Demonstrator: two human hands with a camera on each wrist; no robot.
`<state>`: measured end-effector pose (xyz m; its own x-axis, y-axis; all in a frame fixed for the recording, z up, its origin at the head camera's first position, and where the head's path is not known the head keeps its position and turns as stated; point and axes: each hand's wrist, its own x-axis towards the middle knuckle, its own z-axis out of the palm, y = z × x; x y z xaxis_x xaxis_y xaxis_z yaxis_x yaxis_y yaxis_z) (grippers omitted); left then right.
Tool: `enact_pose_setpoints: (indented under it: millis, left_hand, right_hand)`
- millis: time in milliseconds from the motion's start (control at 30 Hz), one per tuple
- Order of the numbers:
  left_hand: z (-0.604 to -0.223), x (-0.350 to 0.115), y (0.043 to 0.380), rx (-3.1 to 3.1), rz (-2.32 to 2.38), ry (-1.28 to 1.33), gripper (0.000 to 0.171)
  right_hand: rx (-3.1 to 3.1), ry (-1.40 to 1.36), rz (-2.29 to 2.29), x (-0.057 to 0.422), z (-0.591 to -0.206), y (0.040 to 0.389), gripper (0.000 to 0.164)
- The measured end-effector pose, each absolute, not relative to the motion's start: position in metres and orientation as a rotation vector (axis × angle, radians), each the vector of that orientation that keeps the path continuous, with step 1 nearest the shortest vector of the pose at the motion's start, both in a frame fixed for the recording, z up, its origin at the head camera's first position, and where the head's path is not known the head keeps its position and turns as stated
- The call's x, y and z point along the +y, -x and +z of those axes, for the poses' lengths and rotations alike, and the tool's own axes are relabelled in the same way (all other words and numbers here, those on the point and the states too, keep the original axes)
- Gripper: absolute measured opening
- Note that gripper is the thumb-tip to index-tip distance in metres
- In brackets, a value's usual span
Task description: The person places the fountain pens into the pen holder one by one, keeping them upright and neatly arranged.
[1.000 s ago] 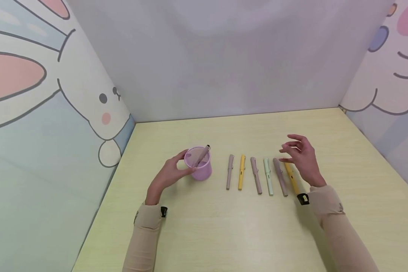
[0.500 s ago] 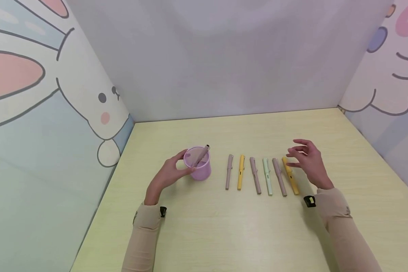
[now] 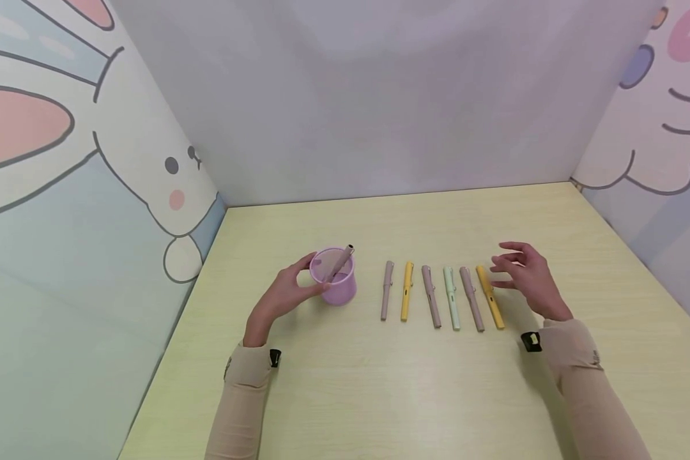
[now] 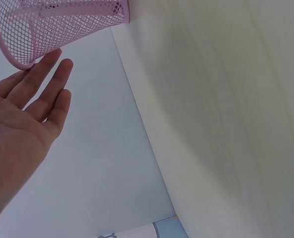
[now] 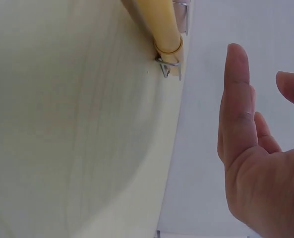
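Observation:
A pink mesh pen cup (image 3: 340,292) stands upright on the table. My left hand (image 3: 283,295) grips it by the rim, thumb at the near side and fingers at the far side. One mauve pen (image 3: 339,263) leans inside the cup. Right of the cup, several pens lie in a row: yellow, mauve and mint green. At the row's right end is a yellow pen (image 3: 490,298); its clip end shows in the right wrist view. My right hand (image 3: 530,278) hovers just right of that pen, holding nothing, fingers loosely bent and thumb apart.
The pale wooden table (image 3: 345,396) meets a plain grey wall (image 3: 391,108) at the back. A side panel with a cartoon rabbit (image 3: 149,160) borders the left, and another printed panel (image 3: 667,128) borders the right.
My right hand has shifted right and slightly nearer, uncovering the rightmost yellow pen. My left hand and the cup have stayed in place.

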<state>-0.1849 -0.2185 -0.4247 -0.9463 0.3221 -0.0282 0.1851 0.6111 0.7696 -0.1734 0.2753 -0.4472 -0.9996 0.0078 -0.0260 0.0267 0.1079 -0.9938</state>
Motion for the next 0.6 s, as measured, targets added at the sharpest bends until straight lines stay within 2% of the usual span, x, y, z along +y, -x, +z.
enact_pose_setpoints:
  millis: [233,600]
  left_hand:
    - [-0.4247,-0.2182,0.185,2.668,1.253,-0.423,0.088]
    - [-0.4239,-0.218,0.1852,2.665,1.252,-0.421,0.087]
  right_hand:
    - [2.399,-0.083,-1.894,0.277,-0.4499,0.1754,0.06]
    - [2.394,-0.104,-1.776,0.2823,-0.4569,0.1763,0.064]
